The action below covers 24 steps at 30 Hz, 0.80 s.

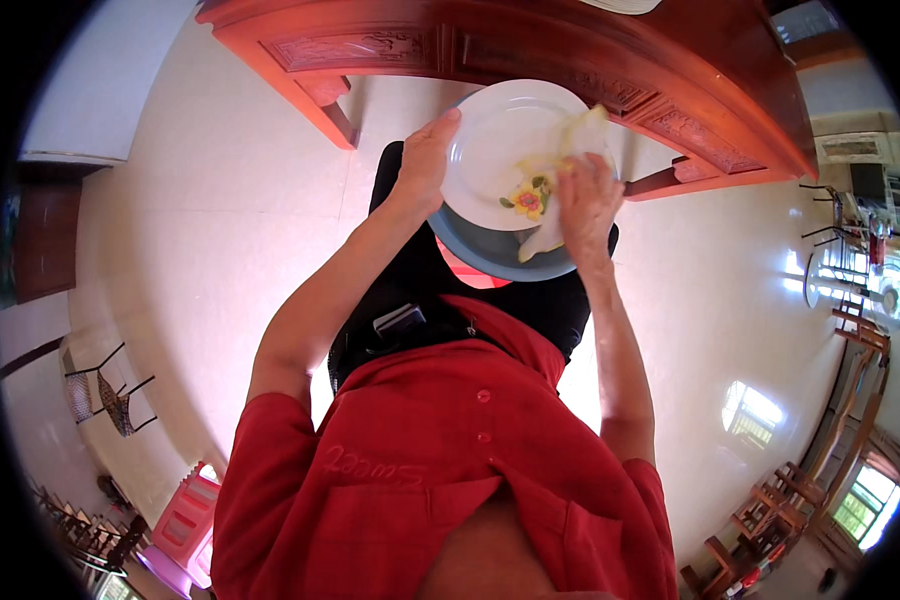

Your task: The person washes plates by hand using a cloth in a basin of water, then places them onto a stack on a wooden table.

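Note:
A white plate [495, 142] with a yellow and pink flower print is tilted above a blue-grey basin [487, 251] at my knees. My left hand [426, 165] grips the plate by its left rim, with the thumb on the upper face. On the plate's right side, my right hand [591, 206] presses a pale cloth with a yellow edge [546, 238] against its surface. Part of the cloth sticks out above the fingers and part hangs below over the basin. The right hand is slightly blurred. Whatever lies inside the basin is mostly hidden by the plate.
A carved reddish wooden table [510, 56] stands just beyond the basin. A pink plastic stool [187, 517] is at the lower left, near a chair [112, 390]. Wooden furniture [776, 502] lines the right side. Pale floor tiles [690, 300] surround me.

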Available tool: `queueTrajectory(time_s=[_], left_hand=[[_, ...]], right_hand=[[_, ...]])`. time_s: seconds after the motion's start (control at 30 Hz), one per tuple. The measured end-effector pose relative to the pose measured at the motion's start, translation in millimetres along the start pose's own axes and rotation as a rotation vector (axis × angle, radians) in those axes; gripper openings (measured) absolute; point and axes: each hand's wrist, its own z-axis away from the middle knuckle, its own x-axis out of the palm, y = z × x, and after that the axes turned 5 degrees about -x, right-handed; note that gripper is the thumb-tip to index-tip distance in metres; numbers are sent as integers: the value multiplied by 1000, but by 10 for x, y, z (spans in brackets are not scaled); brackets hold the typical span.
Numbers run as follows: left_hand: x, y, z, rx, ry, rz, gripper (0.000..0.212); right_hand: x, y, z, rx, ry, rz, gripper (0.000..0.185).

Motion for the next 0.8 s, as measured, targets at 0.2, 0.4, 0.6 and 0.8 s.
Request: queueTrajectory(time_s=[0.2,0.4,0.6,0.8], left_hand=[[-89,3,-114,-149,77,38,41],[-68,46,60,67,-101,-498,57],[230,-27,464,560,-536,-1816,72],[203,-291,381,574,-620,-1746,54]], right_hand=[[-8,246,-115,818,110,-1097,41],[-256,328,-282,1054,63,-1369,44],[-332,560,-339,1040,9,-1294,47],[-411,522,-355,958,44,-1384,40]])
